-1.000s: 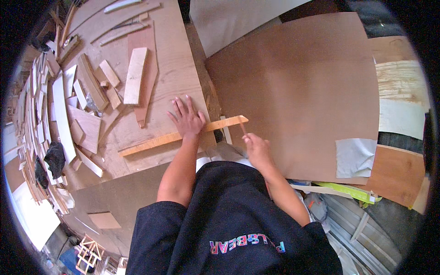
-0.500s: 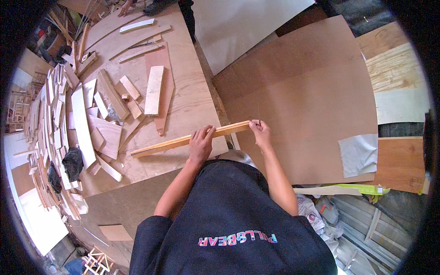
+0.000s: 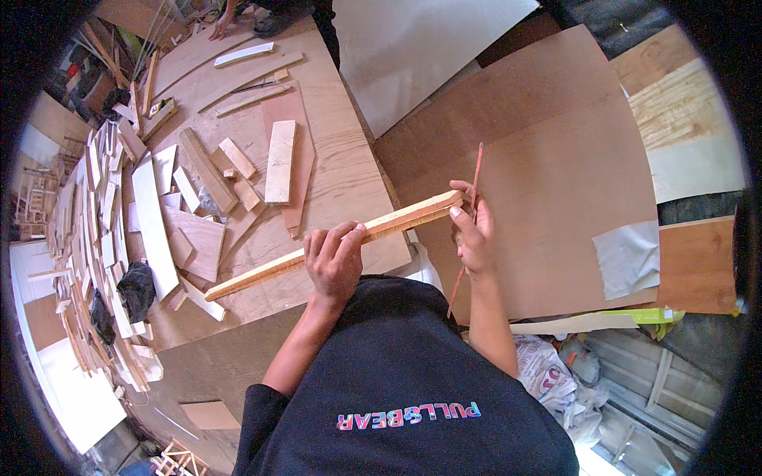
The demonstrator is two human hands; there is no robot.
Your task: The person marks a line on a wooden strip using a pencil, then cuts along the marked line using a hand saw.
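A long pair of light wooden strips (image 3: 397,219), one laid along the other, slants from the table up toward my right side. My left hand (image 3: 333,258) grips them around the middle, fingers over the top and thumb along the edge. At their right end my right hand (image 3: 475,238) pinches the tip between thumb and fingertip. A thin reddish stick (image 3: 479,163) also passes through my right hand, standing out above and below it; its middle is hidden by the hand. The left end of the strips rests near the front edge of the plywood table (image 3: 349,159).
Boards and offcuts (image 3: 155,226) lie piled on the left of the table, with a black cloth (image 3: 136,291) among them. A wide brown sheet (image 3: 540,174) stands to the right. Another person's hand (image 3: 222,28) touches the table's far end.
The strips have come nearer me and tilted, their right end raised. The reddish stick now shows in my right hand; it was not visible before. My left hand has shifted slightly left.
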